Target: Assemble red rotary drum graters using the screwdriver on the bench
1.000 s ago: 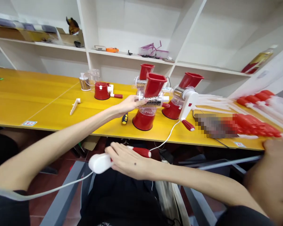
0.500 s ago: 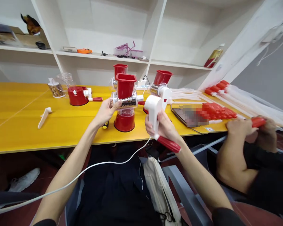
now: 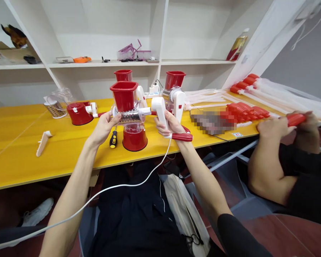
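Note:
A red rotary grater (image 3: 135,139) stands upright in front of me, with a square red hopper (image 3: 123,96) and a metal drum in a clear housing (image 3: 132,117). My left hand (image 3: 101,128) is closed on the housing's left end, thumb across its front. In my right hand (image 3: 173,125) is a white crank handle (image 3: 158,106) with a red grip (image 3: 182,137). Its upper end is close to the white shaft (image 3: 146,111) on the drum's right; whether they touch I cannot tell. A black and yellow screwdriver (image 3: 113,140) lies beside the base.
More graters stand behind, one with its crank (image 3: 179,103) fitted. Left are a red base (image 3: 79,113), a loose drum (image 3: 55,108) and a white handle piece (image 3: 43,143). Bagged red-ended parts (image 3: 243,111) lie right, near a co-worker's hands (image 3: 274,126). A white cable (image 3: 117,185) crosses my lap.
My right hand has brought the crank handle up and left, nearer the grater's shaft. My left hand still holds the housing. The camera view has shifted slightly, and the screwdriver shows more fully.

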